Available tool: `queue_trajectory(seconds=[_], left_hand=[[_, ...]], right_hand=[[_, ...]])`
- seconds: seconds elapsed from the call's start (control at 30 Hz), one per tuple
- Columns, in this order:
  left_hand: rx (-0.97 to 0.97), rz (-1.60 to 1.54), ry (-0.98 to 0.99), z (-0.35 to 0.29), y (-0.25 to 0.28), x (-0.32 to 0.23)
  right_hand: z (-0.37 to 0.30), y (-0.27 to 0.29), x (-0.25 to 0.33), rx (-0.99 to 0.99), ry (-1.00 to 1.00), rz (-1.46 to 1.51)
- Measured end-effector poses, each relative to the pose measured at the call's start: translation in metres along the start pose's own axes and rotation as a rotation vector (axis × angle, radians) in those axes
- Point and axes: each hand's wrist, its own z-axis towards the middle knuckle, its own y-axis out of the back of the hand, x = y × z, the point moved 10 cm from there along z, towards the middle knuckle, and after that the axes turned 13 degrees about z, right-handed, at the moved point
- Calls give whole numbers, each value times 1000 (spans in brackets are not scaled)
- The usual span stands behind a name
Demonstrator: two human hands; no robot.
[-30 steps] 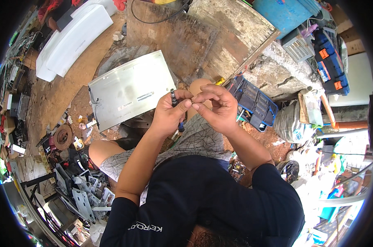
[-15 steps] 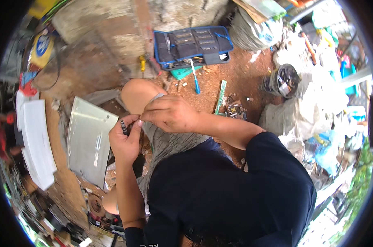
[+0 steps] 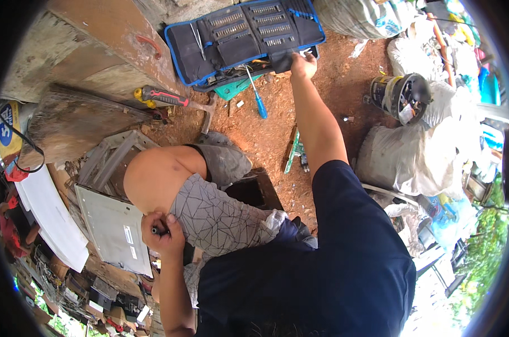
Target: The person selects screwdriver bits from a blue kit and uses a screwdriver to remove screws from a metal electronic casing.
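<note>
Left hand point(image 3: 169, 240), 8 o'clock, curls round slim dark tool point(image 3: 155, 230); right hand point(image 3: 305, 67), 1 o'clock, grip unclear, at black, blue-edged case point(image 3: 181, 51) holding bits point(image 3: 230, 28) in rows.

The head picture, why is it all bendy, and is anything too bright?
Head view: its fisheye lens bends straight edges near the rim; glare bleaches patches at lower right, below a big white sack, while the tool case looks fairly sharp.

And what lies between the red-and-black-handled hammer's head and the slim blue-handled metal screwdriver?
In the head view: a small white scrap and a thin brown sliver on reddish-brown earth.
</note>
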Motion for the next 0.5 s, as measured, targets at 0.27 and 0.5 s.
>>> queue_trajectory(seconds=[0.27,0.5], left_hand=[[-22,-74,35,13,3,12],[-49,-55,40,11,8,13]], right_hand=[[28,-26,-12,-115,159,-182],[18,-32,1,-223,121,-405]])
